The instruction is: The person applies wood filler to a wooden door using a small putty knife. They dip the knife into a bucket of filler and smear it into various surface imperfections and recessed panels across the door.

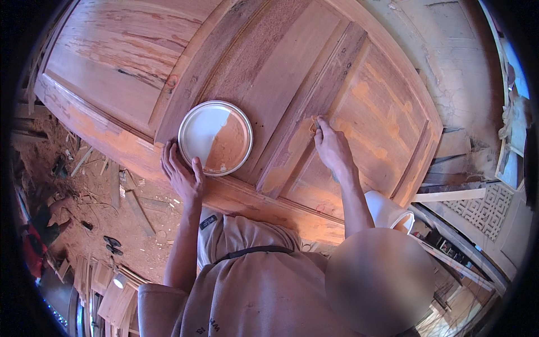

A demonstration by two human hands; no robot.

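Note:
A wooden panelled door (292,67) lies flat before me, its panels and frame streaked with orange-brown filler. On it rests a round white lid (196,132), its right half covered with filler paste (229,145). My left hand (184,174) grips the lid's lower left rim, thumb over the edge; its fingers are partly hidden. Over the door's right part, my right hand (332,147) is closed on what looks like a putty knife (314,127). Filler coats its tip, and my palm hides most of it. Its tip is at the moulding beside the right panel.
A white bucket (387,212) stands beside my right forearm. Wood offcuts (139,213) and sandals (113,245) lie on the dusty ground at left, near a person in red (35,247). A carved lattice panel (484,213) is at right; stacked boards (104,286) stand lower left.

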